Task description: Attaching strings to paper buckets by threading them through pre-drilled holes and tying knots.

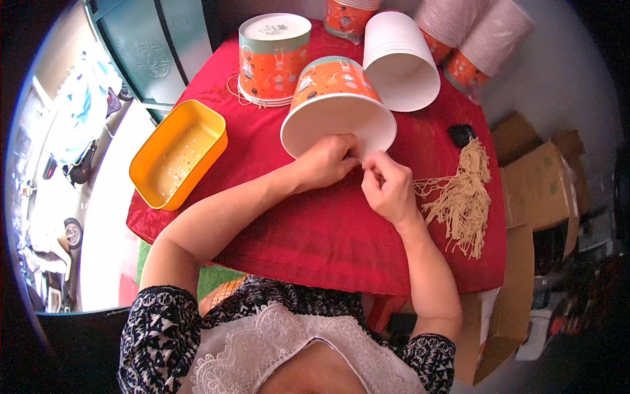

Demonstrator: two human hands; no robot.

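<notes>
An orange paper bucket [336, 82] with a green base band lies on its side on the red cloth, its white mouth facing me. My left hand [328, 159] is closed at the near rim, fingers curled inside the mouth and thumb by the edge. Just right of it, my right hand [388, 184] pinches close to the same rim. Whatever is between its fingertips is too small or hidden to make out. A bundle of beige cords [462, 197], bound at the top with something black, lies to the right of my right hand.
A yellow plastic tub [213, 141] with small bits inside stands at the left. Behind are an upside-down orange bucket stack [274, 65], a white stack of nested buckets [401, 59] on its side, and more stacks [492, 39]. Cardboard boxes [538, 187] stand beyond the right edge.
</notes>
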